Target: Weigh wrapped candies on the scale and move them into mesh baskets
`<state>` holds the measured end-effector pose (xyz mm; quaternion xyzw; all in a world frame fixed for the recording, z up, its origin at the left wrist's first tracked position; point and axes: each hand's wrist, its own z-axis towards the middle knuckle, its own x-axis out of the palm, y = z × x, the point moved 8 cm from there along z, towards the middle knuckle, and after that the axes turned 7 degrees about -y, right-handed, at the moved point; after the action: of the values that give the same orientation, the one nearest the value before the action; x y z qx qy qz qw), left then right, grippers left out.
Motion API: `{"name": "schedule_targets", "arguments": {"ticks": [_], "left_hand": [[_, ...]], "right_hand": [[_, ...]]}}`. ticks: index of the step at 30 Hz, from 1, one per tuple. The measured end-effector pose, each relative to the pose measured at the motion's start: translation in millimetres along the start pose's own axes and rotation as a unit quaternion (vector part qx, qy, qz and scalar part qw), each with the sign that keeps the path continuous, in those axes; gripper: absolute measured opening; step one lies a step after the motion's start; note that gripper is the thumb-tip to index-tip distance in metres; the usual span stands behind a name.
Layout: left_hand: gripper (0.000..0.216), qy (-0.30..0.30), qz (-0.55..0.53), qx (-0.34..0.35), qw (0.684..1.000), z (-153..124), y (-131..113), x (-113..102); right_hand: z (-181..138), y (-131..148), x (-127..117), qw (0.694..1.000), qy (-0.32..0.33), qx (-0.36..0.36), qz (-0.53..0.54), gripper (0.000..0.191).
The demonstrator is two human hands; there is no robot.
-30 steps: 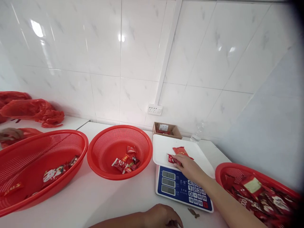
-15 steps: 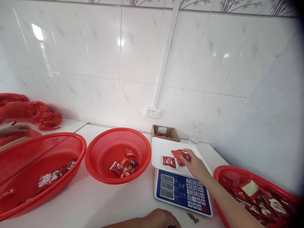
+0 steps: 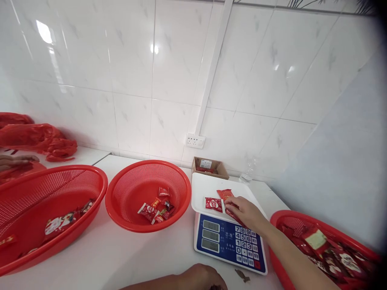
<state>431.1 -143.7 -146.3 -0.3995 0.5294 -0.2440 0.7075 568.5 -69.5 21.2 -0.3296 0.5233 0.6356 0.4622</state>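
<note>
My right hand (image 3: 242, 211) is over the white pan (image 3: 202, 183) of a digital scale (image 3: 225, 241), its fingers closed on a dark red snack packet (image 3: 233, 214). Just left of those fingertips lies a red and white packet (image 3: 213, 204). An orange-red packet (image 3: 225, 194) rests behind them on the pan, partly covered by the hand. My left hand (image 3: 204, 278) is curled at the bottom edge, in front of the scale. A bit of something dark shows in its grip, too cut off to name.
A round red basket (image 3: 148, 163) holds several packets. To its left stands a larger red basket (image 3: 102, 181), to the right another full of packets (image 3: 272, 219). Behind are a cardboard box (image 3: 223, 171) and a clear bottle (image 3: 248, 171). Another person's hand (image 3: 16, 161) is near red bags (image 3: 33, 137).
My right hand has drawn slightly toward me, bringing the dark red packet to the pan's front edge and uncovering more of the orange-red one. My left hand stays curled.
</note>
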Motion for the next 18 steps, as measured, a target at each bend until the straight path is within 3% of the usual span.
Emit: {"name": "schedule_targets", "arguments": {"ticks": [4,8,18], "left_hand": [[0.026,0.017,0.005,-0.001,1.000,6,18,14],[0.028,0.017,-0.013,-0.012,1.000,4,22,14],[0.026,0.015,-0.001,0.021,1.000,1,1,3]], "right_hand": [[6,6,-6,0.993,-0.063,-0.062,-0.080,0.035],[5,-11,-14,0.985,-0.124,-0.025,-0.116,0.037],[-18,-16,4,0.998,-0.002,-0.020,-0.058,0.034]]}}
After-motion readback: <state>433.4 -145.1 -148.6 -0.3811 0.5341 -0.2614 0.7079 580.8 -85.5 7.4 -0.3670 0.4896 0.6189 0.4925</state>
